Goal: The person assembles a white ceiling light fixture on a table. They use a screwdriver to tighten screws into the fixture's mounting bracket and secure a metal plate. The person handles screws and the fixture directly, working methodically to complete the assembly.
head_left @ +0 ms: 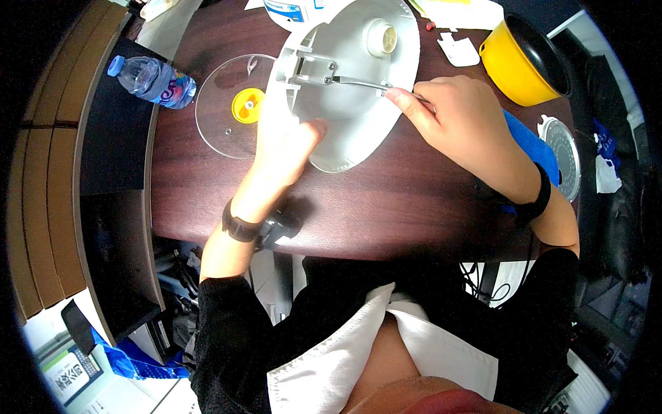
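now two hands work one white housing [352, 83]: left hand [286, 141] grips its rim, right hand [458, 121] pinches one screwdriver [362, 83].

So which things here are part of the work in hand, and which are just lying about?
In use:
- white round housing, steadied by the left hand
- screwdriver, held by the right hand, tip at a bracket screw

Lying about:
- clear lid with yellow knob
- water bottle
- yellow pot
- blue cloth
- round perforated disc

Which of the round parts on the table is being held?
The large round white plastic base: the left hand grips its near rim. The clear round lid with yellow knob and the yellow pot lie untouched.
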The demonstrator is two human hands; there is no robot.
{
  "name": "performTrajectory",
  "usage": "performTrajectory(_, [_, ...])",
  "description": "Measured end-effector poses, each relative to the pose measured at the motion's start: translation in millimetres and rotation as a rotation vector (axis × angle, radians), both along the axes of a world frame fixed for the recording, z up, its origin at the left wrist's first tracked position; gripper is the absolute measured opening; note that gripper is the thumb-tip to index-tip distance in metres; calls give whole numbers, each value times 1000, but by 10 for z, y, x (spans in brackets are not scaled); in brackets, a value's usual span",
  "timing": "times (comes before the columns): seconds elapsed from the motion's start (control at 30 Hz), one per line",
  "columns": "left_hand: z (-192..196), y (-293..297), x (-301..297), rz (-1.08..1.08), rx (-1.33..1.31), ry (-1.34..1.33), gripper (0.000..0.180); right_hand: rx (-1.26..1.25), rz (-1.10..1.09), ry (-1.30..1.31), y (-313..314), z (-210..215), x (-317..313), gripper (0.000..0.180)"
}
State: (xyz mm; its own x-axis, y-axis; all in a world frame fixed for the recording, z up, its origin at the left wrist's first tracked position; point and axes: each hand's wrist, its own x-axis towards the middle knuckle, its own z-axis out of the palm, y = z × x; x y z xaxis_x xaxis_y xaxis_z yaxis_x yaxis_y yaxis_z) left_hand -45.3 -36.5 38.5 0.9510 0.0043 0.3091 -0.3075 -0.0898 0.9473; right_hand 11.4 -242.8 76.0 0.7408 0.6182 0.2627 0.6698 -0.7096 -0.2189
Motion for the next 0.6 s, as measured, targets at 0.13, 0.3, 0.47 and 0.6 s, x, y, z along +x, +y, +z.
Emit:
performTrajectory(0.13, [18,-25,-5,10,-24,28,68,-37,-26,44,5,14,-11,50])
performTrajectory(0.3, [5,-4,3,16,55,-2,67,-38,-25,90,12,54,-47,49])
performTrajectory(0.47, [-11,-11,3,9,41,-33,66,-28,-26,97,36,69,-67,49])
performTrajectory(0.6, [0,-24,-3,-6,33,-27,64,-9,-30,207,53,60,-83,50])
